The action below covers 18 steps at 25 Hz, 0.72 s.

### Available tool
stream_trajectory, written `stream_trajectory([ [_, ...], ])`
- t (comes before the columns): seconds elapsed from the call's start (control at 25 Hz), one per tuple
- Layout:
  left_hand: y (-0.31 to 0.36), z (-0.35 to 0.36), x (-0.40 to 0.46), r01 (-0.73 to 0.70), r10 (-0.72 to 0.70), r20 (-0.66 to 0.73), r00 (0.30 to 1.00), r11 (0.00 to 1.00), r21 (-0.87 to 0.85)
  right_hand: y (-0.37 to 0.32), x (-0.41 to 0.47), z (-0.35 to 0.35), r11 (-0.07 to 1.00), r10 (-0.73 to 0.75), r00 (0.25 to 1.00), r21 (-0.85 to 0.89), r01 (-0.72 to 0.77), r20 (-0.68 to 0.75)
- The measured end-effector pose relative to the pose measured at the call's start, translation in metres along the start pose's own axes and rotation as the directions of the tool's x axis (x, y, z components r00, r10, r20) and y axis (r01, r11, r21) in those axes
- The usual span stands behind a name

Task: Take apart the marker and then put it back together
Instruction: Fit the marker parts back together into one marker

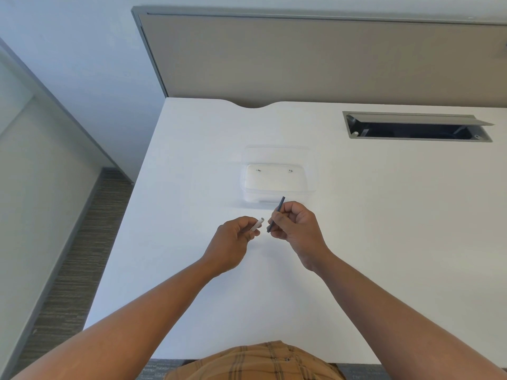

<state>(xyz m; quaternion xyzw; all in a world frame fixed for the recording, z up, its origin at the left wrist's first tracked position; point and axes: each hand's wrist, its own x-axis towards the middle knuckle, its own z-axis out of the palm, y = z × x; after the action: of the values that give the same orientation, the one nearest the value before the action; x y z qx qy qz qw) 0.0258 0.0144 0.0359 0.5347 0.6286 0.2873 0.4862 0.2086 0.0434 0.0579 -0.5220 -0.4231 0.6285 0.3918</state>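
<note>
The marker is in two pieces above the white desk. My left hand grips a white tube, the marker's barrel, whose open end points right and up. My right hand pinches a thin dark rod, the marker's ink core, held slanted with its upper end over the tray's near rim. The rod's lower end sits a short gap to the right of the barrel's mouth, and the two pieces do not touch. Most of the barrel is hidden inside my left fist.
A clear plastic tray sits on the desk just beyond my hands. At the back right is an open cable hatch. A beige partition stands behind the desk. The desk's left edge drops to carpet.
</note>
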Motion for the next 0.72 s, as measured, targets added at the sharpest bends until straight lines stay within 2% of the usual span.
stream_trajectory([
  [0.24, -0.0008, 0.0004, 0.0034, 0.003, -0.003, 0.016, 1.0, 1.0, 0.013, 0.001, 0.0018, -0.0011, 0.998, -0.006, 1.0, -0.068, 0.007, 0.024],
  [0.72, -0.0002, -0.0006, 0.0089, 0.005, -0.006, 0.019, 1.0, 1.0, 0.026, 0.0029, 0.0092, -0.0042, 0.998, 0.013, 1.0, -0.068, -0.013, 0.008],
])
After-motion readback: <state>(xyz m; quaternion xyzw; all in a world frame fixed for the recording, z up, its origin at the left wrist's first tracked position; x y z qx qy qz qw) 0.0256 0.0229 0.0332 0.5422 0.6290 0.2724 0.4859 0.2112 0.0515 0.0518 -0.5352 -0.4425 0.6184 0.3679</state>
